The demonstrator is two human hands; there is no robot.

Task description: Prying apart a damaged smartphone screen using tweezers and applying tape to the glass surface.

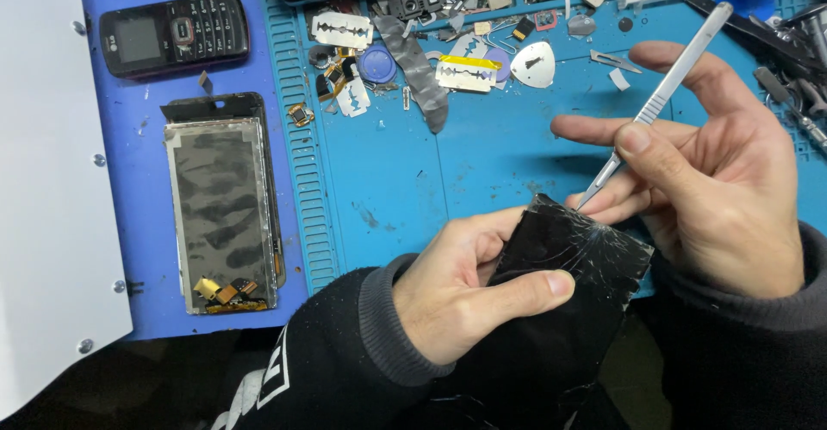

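My left hand [469, 288] grips a black cracked phone screen [564, 262], tilted, low in the centre, thumb across its face. My right hand [711, 176] holds a slim metal scalpel [663, 94] like a pen. Its blade tip touches the upper edge of the cracked glass, where the cracks spread out. Both sleeves are dark.
A blue work mat [482, 154] lies under the hands. On its left lie an opened phone body with a bare metal back plate [222, 202] and a small black keypad phone [172, 32]. Razor blades [342, 28], picks and small parts litter the far edge. A white panel [43, 180] is far left.
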